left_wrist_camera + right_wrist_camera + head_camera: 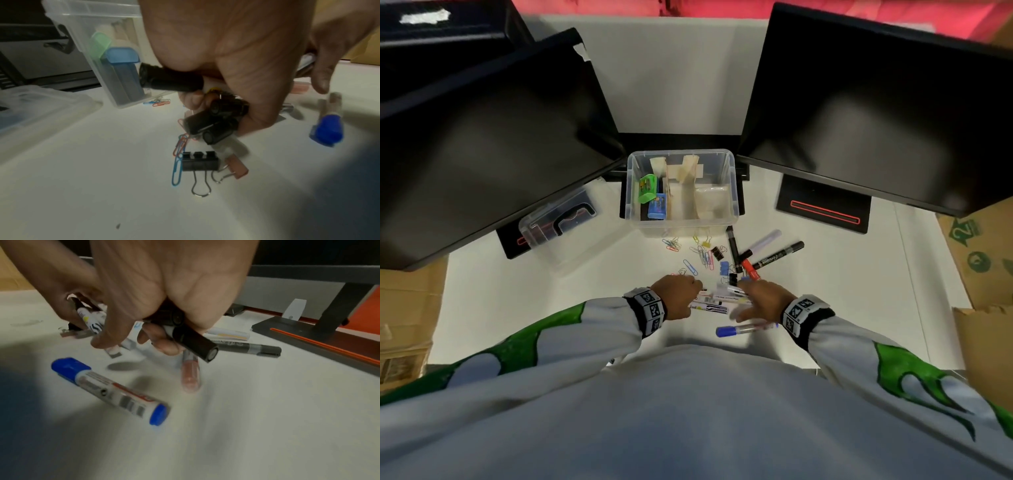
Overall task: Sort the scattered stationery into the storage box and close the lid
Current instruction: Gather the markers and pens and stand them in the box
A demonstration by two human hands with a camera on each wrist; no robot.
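Note:
The clear storage box (732, 209) stands open at the desk's middle, with green and blue cases in its left compartment. Its lid (558, 222) lies to the left. Near the front edge, my left hand (681, 294) grips a bundle of black-capped markers (205, 123). My right hand (756, 298) is curled round the other end of the bundle of markers (195, 344). A blue-capped marker (111, 391) lies loose on the desk below the hands. A red marker (190, 373) and a black marker (779, 255) lie beyond them.
Coloured paper clips (700, 255) and binder clips (200, 164) are scattered between the hands and the box. Two dark monitors (876, 113) overhang the desk, their stands (825, 207) flanking the box. Cardboard boxes (983, 253) line both sides.

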